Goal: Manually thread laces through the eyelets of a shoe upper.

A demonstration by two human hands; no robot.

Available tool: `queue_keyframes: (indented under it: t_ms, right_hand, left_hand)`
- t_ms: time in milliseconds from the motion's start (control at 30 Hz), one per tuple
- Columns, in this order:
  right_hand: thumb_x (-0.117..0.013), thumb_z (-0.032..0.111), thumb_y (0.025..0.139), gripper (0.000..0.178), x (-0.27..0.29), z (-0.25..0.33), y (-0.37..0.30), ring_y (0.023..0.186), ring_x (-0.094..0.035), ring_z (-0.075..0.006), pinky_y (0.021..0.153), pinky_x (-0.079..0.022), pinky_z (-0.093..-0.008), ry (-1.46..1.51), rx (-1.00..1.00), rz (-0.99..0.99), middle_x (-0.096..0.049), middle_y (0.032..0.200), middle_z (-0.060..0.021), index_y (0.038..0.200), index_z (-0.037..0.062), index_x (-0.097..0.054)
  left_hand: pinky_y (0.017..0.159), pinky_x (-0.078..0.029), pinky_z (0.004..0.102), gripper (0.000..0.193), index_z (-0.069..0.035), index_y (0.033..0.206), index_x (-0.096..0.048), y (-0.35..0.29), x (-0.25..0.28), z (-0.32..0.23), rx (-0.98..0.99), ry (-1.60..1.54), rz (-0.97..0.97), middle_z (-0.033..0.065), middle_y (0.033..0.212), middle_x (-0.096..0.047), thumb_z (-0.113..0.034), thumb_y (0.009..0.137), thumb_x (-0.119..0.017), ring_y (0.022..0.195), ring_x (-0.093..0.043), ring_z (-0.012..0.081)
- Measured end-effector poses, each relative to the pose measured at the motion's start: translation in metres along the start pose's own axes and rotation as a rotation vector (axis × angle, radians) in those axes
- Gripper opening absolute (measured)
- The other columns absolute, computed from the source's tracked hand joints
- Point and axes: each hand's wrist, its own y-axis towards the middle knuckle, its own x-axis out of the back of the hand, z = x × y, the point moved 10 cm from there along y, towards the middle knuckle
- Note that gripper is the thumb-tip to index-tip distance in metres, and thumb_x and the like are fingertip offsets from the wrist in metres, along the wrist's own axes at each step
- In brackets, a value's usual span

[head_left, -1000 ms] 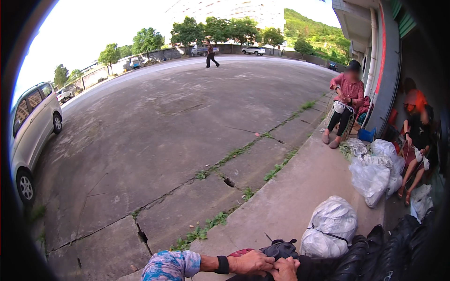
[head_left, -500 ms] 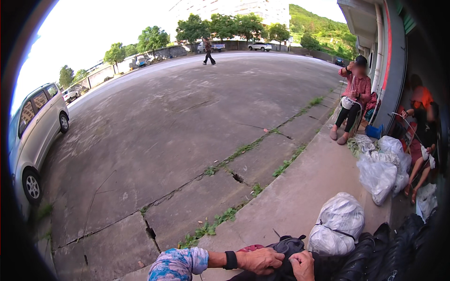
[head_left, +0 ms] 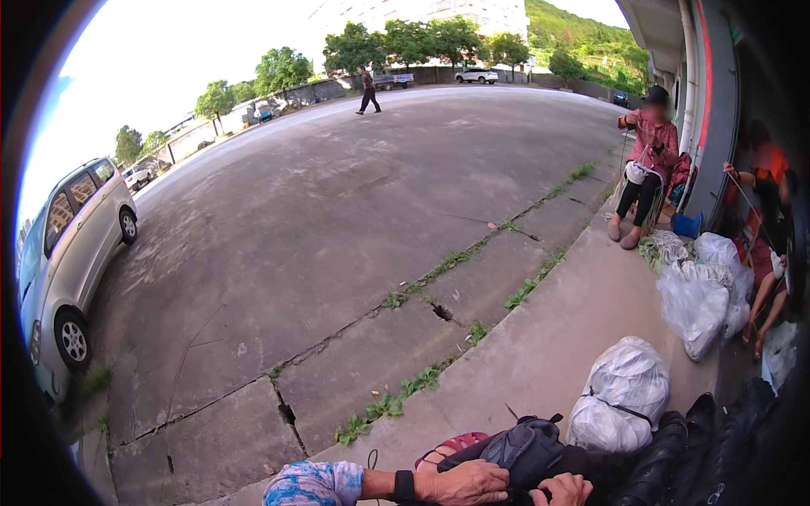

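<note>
At the lower edge my left hand (head_left: 468, 483) lies over dark cloth, its fingers curled down and closed. A dark band circles that wrist, below a blue, white and pink patterned sleeve (head_left: 310, 484). Beside it on the right, my right hand (head_left: 561, 489) is bent with fingers and thumb drawn together, partly cut off by the frame. Whatever the fingers hold is hidden. Just beyond both hands sits a dark grey bag (head_left: 525, 447) with straps. A red item (head_left: 451, 447) shows at its left.
A white plastic bundle tied with black cord (head_left: 620, 396) stands at right, by dark bundles (head_left: 658, 460). Farther off are clear plastic bags (head_left: 696, 308), a blue container (head_left: 687, 223) and a seated person (head_left: 650, 160) handling cord. A silver van (head_left: 84, 244) is parked left.
The view has shifted slightly, and more of the grey bag shows. My left hand's fingers have flattened downward; my right hand sits lower. The distant walker has stepped left.
</note>
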Motion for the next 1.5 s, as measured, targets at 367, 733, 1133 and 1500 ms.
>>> queue_keyframes:
  t_ms: [367, 733, 1133, 1500]
  right_hand:
    - [-0.069, 0.017, 0.079, 0.007, -0.020, 0.007, -0.013, 0.081, -0.056, -0.0247, 0.087, -0.035, -0.0439, -0.045, 0.061, 0.032, -0.062, 0.076, -0.0041, 0.079, 0.0107, -0.068]
    - [-0.068, 0.014, 0.077, 0.004, -0.033, 0.005, -0.014, 0.083, -0.056, -0.0248, 0.093, -0.033, -0.0462, -0.044, 0.140, 0.070, -0.062, 0.077, -0.0046, 0.077, 0.0106, -0.067]
    - [-0.072, 0.014, 0.073, 0.011, -0.040, -0.001, -0.015, 0.086, -0.056, -0.0261, 0.094, -0.033, -0.0466, -0.018, 0.150, 0.065, -0.063, 0.082, -0.0070, 0.080, 0.0084, -0.065]
    - [-0.081, 0.029, 0.065, 0.073, -0.035, -0.009, -0.001, 0.113, -0.047, -0.0326, 0.095, -0.034, -0.0480, -0.047, 0.178, 0.132, -0.050, 0.121, -0.0127, 0.126, 0.0075, -0.047]
  left_hand:
    - [0.066, -0.047, 0.0447, 0.027, 0.003, 0.089, -0.058, 0.029, -0.035, 0.066, 0.429, -0.201, -0.048, 0.0226, 0.075, -0.061, -0.023, 0.093, -0.052, 0.074, -0.060, 0.0411]
    - [0.069, -0.051, 0.0447, 0.020, 0.001, 0.083, -0.065, 0.039, -0.059, 0.086, 0.466, -0.011, 0.083, 0.0237, 0.077, -0.064, -0.016, 0.084, -0.054, 0.078, -0.064, 0.0406]
    - [0.068, -0.049, 0.0408, 0.020, 0.003, 0.086, -0.067, 0.044, -0.057, 0.082, 0.397, -0.199, 0.106, 0.0219, 0.076, -0.065, -0.014, 0.081, -0.057, 0.074, -0.064, 0.0365]
    - [0.063, -0.046, 0.0422, 0.020, 0.005, 0.078, -0.062, 0.040, -0.056, 0.089, 0.448, -0.208, 0.077, 0.0234, 0.069, -0.060, -0.014, 0.078, -0.056, 0.065, -0.060, 0.0357]
